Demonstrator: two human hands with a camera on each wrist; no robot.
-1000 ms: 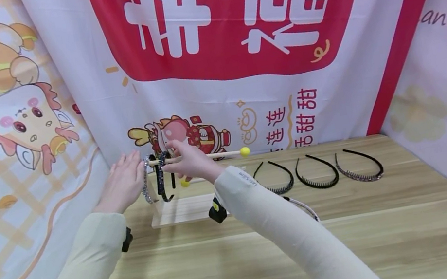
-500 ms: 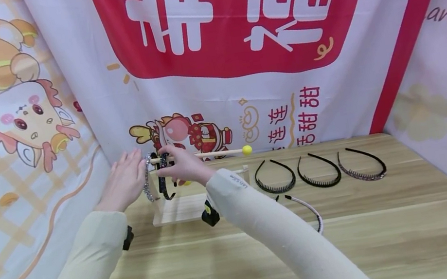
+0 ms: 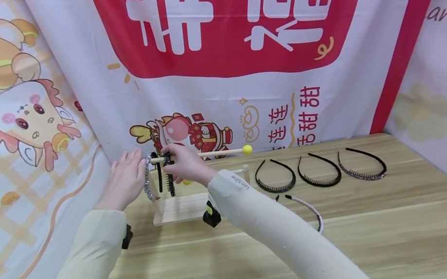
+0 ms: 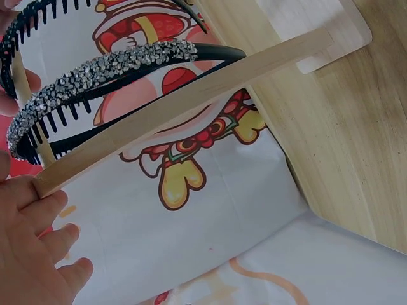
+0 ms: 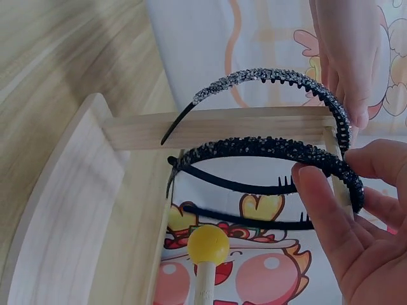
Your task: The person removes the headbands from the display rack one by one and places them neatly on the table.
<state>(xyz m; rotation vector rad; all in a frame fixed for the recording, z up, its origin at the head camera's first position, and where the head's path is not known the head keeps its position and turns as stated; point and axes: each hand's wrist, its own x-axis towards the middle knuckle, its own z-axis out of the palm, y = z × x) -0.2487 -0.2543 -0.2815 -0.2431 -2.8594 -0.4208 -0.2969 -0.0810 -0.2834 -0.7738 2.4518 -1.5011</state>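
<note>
A light wooden rack holds a horizontal rod with a yellow ball at its tip. My left hand has its fingers extended at the top of the rack's upright post, touching its end. Beside the post, a silver-glitter headband hangs over the rod. Just right of it, my right hand pinches a black glittery toothed headband between thumb and fingers; this headband also loops over the rod. Part of its upper curve is hidden behind the fingers in the head view.
Three dark toothed headbands, one of them a black headband, lie in a row on the wooden table to the right. A pale headband lies nearer, partly behind the right sleeve. A printed cloth hangs behind the rack.
My right hand has shifted slightly left along the rod and closed in on the black glittery headband, which has turned so its teeth show. My left hand stays at the post.
</note>
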